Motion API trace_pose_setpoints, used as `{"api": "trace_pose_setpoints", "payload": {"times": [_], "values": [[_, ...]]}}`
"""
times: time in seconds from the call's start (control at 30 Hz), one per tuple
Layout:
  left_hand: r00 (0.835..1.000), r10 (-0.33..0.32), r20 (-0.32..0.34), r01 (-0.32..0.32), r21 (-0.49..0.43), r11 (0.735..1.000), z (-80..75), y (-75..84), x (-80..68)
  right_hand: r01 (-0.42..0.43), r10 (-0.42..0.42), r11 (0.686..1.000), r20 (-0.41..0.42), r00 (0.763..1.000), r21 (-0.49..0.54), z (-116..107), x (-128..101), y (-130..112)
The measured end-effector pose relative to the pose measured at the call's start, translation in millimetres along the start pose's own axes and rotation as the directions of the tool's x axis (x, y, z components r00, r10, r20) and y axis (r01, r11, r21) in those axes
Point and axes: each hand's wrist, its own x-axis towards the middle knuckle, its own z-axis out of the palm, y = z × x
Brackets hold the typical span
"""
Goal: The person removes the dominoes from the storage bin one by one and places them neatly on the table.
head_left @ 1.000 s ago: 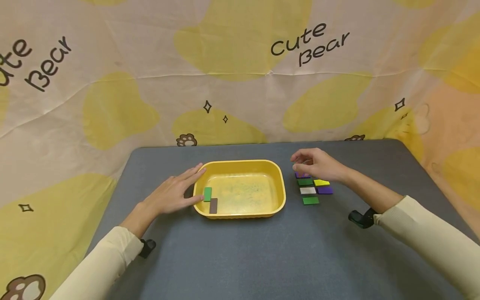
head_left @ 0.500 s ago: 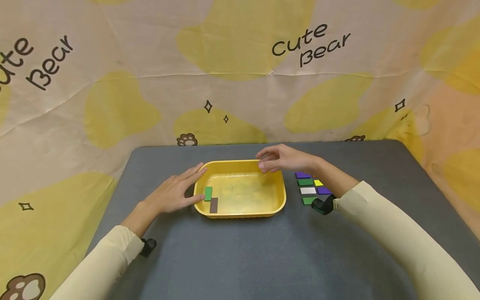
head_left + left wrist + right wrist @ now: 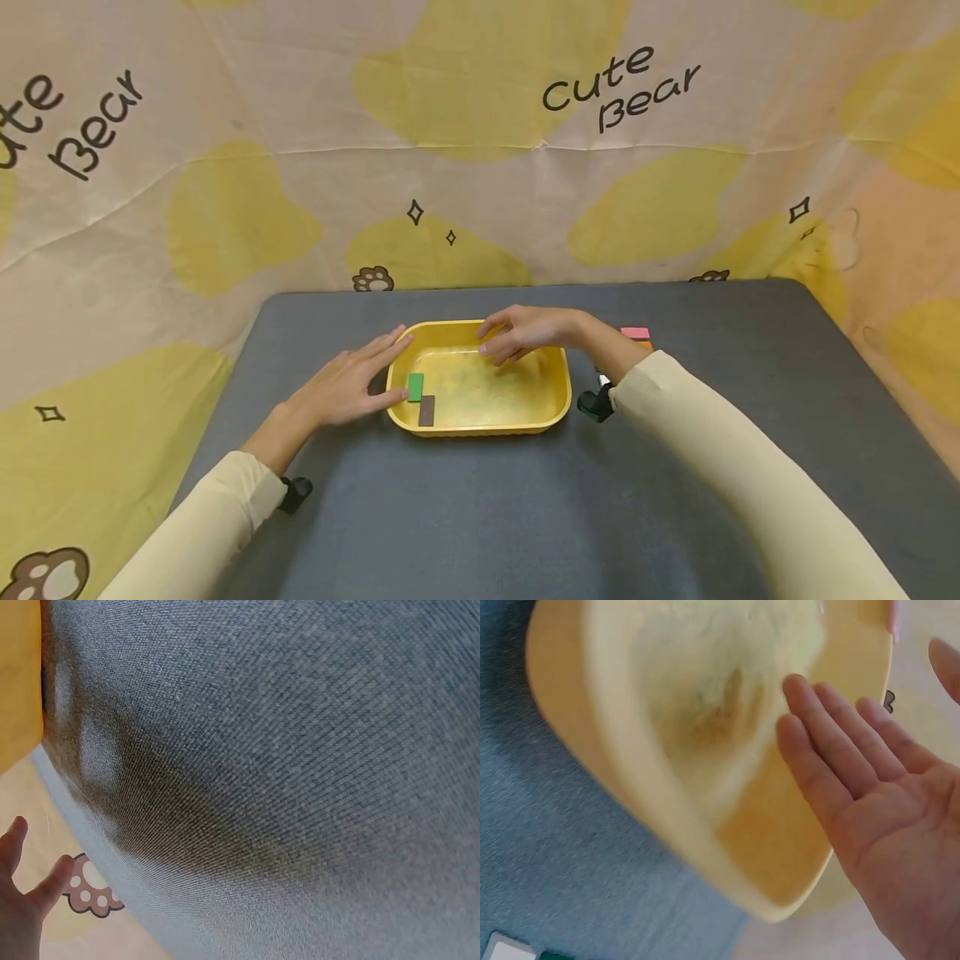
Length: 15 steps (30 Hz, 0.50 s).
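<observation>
A yellow plastic tray (image 3: pixel 480 432) sits on the table. My left hand (image 3: pixel 337 390) rests at its left rim with fingers spread, thumb tip near a small green tile (image 3: pixel 416 387) inside. A brown tile (image 3: pixel 427 411) lies beside the green one. Over the tray's right half hovers my right hand (image 3: pixel 528 329), pointing left with relaxed fingers. In the right wrist view that hand's fingers (image 3: pixel 840 742) are extended above the tray, and nothing shows in the palm. The left wrist view catches only part of the left hand (image 3: pixel 30 900) beside the tray wall (image 3: pixel 19 682).
Right of the tray, under my right forearm, lies a group of coloured tiles, mostly hidden; a pink tile (image 3: pixel 634 333), an orange tile (image 3: pixel 643 344) and a white tile (image 3: pixel 603 380) show. A patterned cloth (image 3: pixel 480 192) hangs behind the grey table (image 3: pixel 450 517).
My right hand has moved left from above the loose tiles to over the tray, then lower and further in. The forearm now covers most of those tiles. The left hand has stayed put.
</observation>
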Motion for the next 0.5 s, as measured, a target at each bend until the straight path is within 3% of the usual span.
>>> {"api": "trace_pose_setpoints", "payload": {"times": [0.17, 0.5], "values": [[1.0, -0.016, 0.004, 0.016, -0.001, 1.0, 0.0, 0.2, 0.3, -0.053, 0.056, 0.998, 0.052, 0.997, -0.042, 8, 14, -9], [1.0, -0.023, 0.013, 0.023, -0.012, 1.0, -1.0, 0.8, 0.2, -0.081, 0.088, 0.994, 0.103, 0.991, -0.071, 29, 39, -19]]}}
